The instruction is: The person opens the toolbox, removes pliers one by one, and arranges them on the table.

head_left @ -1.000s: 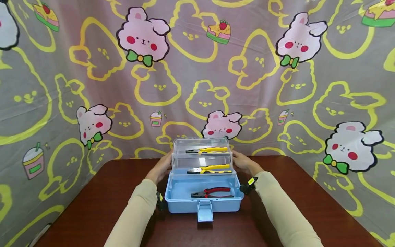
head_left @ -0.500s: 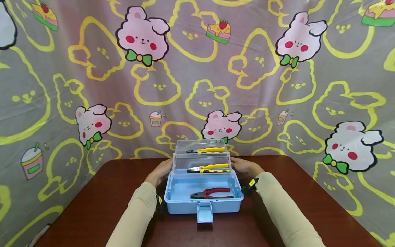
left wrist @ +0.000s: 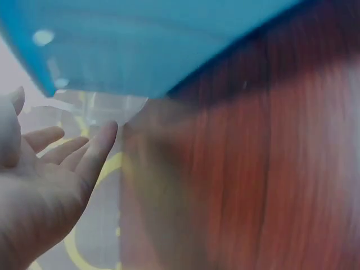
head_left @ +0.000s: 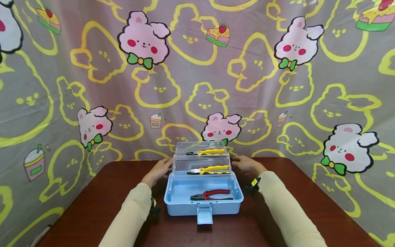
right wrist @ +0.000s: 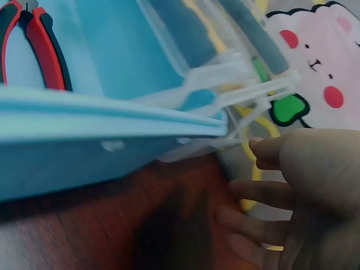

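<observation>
The rectangular light-blue plastic toolbox [head_left: 182, 208], long axis crosswise, is flanked closely by left hand [head_left: 159, 168] and right hand [head_left: 247, 164], both loosely spread.

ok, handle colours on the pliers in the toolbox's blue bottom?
Red and black; handles show best in the right wrist view.

light-blue toolbox [head_left: 182, 209] | open, clear trays [head_left: 181, 165] raised | upright on brown table [head_left: 92, 206]
</observation>
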`<state>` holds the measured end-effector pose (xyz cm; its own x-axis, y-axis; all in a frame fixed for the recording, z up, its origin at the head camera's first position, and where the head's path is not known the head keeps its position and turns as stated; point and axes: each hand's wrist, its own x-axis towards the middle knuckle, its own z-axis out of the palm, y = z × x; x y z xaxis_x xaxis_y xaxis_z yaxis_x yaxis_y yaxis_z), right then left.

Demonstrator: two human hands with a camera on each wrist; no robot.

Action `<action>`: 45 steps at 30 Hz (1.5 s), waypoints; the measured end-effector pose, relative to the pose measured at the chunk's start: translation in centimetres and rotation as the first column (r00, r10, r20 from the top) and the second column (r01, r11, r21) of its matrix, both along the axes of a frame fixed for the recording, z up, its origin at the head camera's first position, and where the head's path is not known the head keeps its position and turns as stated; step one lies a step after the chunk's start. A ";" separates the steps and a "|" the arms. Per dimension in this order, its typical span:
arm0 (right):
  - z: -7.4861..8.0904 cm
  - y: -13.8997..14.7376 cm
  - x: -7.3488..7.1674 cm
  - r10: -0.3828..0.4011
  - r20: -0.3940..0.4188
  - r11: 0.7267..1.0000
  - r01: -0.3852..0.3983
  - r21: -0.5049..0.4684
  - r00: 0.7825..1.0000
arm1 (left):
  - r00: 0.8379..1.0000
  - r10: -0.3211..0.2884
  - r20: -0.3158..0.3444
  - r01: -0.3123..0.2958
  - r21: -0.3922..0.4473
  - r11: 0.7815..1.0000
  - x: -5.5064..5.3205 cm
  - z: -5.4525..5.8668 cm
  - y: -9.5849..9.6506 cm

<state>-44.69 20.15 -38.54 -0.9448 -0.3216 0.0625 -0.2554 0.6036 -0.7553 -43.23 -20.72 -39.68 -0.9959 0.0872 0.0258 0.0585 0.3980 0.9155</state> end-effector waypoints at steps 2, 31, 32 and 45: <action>1.9 0.1 -1.2 -0.051 -0.014 0.981 0.053 0.184 0.999 | 0.999 0.007 -0.044 -0.009 -0.055 0.998 0.3 0.6 -0.2; 6.1 -9.0 0.9 0.096 -0.407 0.975 -0.004 0.220 0.908 | 0.946 -0.207 -0.248 0.107 -0.362 0.926 12.0 0.1 2.2; 5.8 -9.2 1.0 0.095 -0.391 0.974 -0.003 0.228 0.915 | 0.944 -0.217 -0.247 0.120 -0.353 0.928 12.0 -0.2 2.2; 4.5 -10.5 1.0 0.120 -0.410 0.898 0.077 0.434 0.904 | 0.965 -0.212 -0.152 0.148 -0.348 0.926 12.0 -0.3 2.0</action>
<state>-43.71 9.64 -34.05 -0.8528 -0.4288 0.2980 -0.5016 0.8314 -0.2391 -31.22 -18.67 -40.00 -0.9430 0.2995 0.1450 0.3118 0.6428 0.6997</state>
